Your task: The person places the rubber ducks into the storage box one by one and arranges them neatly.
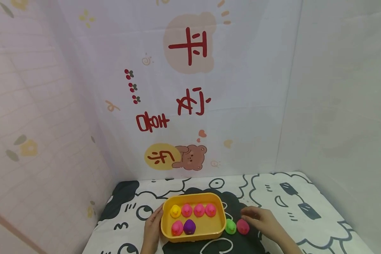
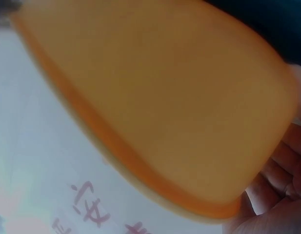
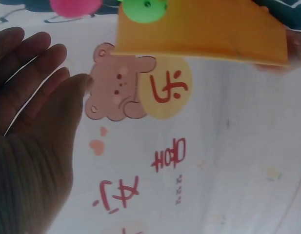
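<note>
right hand [image 1: 260, 219] spread flat, pink duck [image 1: 242, 226] just beside its fingers; left hand [image 1: 152, 227] steadies yellow tub [image 1: 223, 215].

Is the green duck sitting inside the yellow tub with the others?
No, the green duck sits on the cloth just outside the yellow tub, beside a pink duck near the right hand.

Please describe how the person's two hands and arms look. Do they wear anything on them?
Both hands are bare: the left hand and the right hand show no gloves, and no rings can be made out. The forearms near the bottom edge of the head view are also uncovered, with no sleeve, watch or bracelet visible.
</note>
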Demonstrator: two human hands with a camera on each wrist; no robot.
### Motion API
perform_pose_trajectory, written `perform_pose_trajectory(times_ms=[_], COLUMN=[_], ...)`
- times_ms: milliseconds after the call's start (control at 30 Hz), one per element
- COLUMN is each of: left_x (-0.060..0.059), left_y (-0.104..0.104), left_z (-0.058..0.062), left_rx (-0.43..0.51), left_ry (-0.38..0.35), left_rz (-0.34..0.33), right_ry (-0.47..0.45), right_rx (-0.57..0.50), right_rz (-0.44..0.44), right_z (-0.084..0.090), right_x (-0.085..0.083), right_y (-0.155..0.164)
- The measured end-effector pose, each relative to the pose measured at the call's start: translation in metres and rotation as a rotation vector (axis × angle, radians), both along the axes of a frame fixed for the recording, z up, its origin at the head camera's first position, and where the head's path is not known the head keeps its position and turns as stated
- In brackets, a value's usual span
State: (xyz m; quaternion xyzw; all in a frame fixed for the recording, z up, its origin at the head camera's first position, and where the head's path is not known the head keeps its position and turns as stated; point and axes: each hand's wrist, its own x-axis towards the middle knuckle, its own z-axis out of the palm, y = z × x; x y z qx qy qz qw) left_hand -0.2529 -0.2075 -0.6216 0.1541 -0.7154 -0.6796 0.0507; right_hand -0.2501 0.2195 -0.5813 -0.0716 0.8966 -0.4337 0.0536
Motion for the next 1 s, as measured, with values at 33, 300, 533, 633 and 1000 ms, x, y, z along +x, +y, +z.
perform_pose_trajectory(times_ms=[33, 300, 533, 633, 1000], left_x=[0.0, 0.0, 0.0, 0.0, -0.001], left_y=[0.0, 0.001, 0.0, 0.0, 0.0], left_z=[0.0, -0.002, -0.003, -0.003, -0.002], left_rx=[0.001, 0.014, 0.021, 0.016, 0.005], left_ry=[0.0, -0.005, -0.004, -0.002, -0.004], left_rz=[-0.002, -0.01, -0.012, -0.011, -0.003], right_ry=[-0.012, -0.027, -0.028, 0.006, 0.043], right_rx=[-0.003, 0.017, 0.007, 0.011, 0.034], right_rz=[-0.011, 0.026, 0.072, 0.084, 0.091], right_z=[-0.004, -0.027, -0.03, -0.032, -0.042], right_x=[0.002, 0.017, 0.023, 0.022, 0.018], right_y=[0.002, 0.015, 0.016, 0.013, 0.009])
